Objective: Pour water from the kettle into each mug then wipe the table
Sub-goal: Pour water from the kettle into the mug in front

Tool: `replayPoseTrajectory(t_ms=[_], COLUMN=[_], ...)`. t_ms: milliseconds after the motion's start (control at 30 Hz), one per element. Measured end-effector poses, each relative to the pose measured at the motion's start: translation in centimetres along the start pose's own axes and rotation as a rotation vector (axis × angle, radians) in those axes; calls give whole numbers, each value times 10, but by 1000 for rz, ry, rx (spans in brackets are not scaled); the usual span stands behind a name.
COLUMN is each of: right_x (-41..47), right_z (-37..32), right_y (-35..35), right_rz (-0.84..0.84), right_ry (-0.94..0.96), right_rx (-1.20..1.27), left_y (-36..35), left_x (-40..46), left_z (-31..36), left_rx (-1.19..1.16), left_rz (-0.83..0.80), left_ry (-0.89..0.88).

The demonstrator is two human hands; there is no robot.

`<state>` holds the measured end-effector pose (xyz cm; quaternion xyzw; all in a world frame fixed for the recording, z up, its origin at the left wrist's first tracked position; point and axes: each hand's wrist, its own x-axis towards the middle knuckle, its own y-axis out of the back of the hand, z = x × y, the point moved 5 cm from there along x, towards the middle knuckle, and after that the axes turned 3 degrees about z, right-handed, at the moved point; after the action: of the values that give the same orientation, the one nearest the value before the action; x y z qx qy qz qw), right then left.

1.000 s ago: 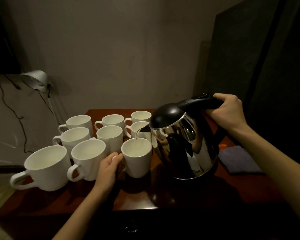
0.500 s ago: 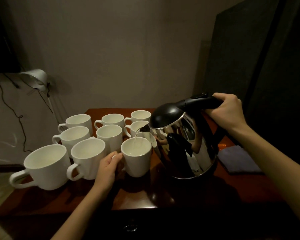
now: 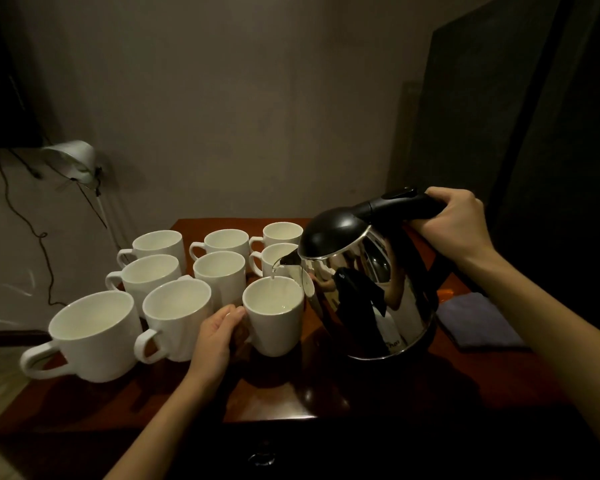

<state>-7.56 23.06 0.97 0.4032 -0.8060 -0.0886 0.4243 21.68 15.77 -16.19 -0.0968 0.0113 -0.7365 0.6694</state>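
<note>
A steel kettle (image 3: 368,289) with a black lid and handle is tilted to the left, and a thin stream of water runs from its spout into a white mug (image 3: 274,323). My right hand (image 3: 454,223) grips the kettle's handle. My left hand (image 3: 219,334) holds that mug at its handle side. Several more white mugs stand in rows to the left and behind, among them a wide one (image 3: 94,334) at the front left. A folded blue-grey cloth (image 3: 475,323) lies on the dark red table (image 3: 278,393) to the right of the kettle.
A desk lamp (image 3: 71,161) with trailing cables stands off the table's left side against the wall. A dark panel (image 3: 499,116) rises at the back right. The table's front edge (image 3: 274,419) is close below the poured mug.
The water level in the held mug has risen a little as the pouring goes on. Both hands and the kettle have stayed almost in place.
</note>
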Motion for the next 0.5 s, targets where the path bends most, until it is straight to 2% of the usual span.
replayPoseTrajectory(t_ms=[500], right_x=[0], right_z=[-2], right_y=[-1], right_rz=[-25], right_ry=[4], right_rx=[11], left_y=[-3], left_x=[-3], left_z=[4], left_rx=[-11], left_rz=[30], left_ry=[7])
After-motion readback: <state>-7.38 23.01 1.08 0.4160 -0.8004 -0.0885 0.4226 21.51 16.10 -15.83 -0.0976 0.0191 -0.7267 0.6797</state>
